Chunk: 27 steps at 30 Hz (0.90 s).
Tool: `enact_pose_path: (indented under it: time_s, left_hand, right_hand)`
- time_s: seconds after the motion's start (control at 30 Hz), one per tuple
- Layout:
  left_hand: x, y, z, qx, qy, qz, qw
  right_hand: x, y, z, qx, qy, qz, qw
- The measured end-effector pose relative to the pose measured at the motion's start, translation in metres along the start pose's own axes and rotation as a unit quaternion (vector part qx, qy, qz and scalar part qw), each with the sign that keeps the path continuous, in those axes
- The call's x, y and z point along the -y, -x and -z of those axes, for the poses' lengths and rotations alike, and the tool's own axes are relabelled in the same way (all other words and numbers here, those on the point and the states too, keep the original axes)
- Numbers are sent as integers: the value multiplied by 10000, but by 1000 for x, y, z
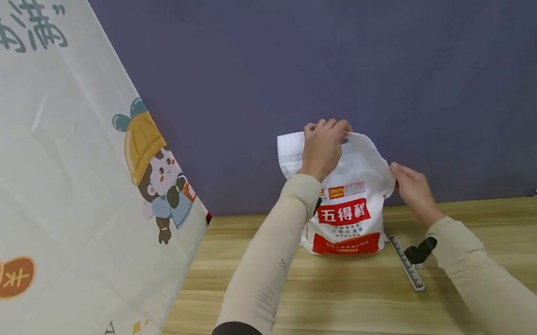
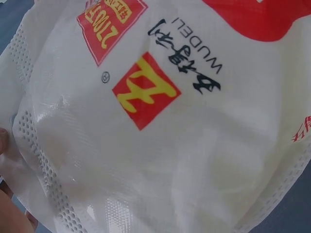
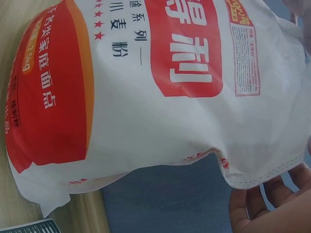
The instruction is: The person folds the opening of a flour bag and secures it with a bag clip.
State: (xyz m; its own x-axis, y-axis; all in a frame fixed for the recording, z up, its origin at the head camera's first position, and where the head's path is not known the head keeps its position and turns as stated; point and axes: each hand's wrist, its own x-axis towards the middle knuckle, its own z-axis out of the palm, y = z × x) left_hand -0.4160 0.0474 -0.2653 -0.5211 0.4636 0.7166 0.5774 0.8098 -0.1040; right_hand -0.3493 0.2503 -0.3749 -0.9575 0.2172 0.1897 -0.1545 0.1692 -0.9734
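My left hand [image 1: 323, 147] grips the flour bag [image 1: 347, 203] at its top, my right hand [image 1: 413, 192] pinches its side edge; the bag stands unopened on the table [image 1: 343, 302].

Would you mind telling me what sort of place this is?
Probably a makeshift recording booth: a wooden table hemmed in by a plain purple backdrop and a hung cartoon-print sheet, with only a flour bag and a sealing clip on it.

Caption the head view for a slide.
Both hands, left hand and right hand, grip the white flour bag upright on the wooden table.
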Motion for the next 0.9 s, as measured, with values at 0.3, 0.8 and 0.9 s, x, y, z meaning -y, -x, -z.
enact_pose_path:
  time_s: [0.3, 0.8, 0.9]
  left_hand:
    - [-2, 0, 4, 115, -97, 50, 9999]
    - [-5, 0, 2, -81, 452, -84, 9989]
    - [-12, -2, 5, 63, 543, -77, 9985]
  right_hand:
    - [4, 0, -4, 132, 25, 61, 9999]
    - [0, -1, -8, 174, 513, 493, 9973]
    - [1, 0, -7, 300, 743, 636, 9948]
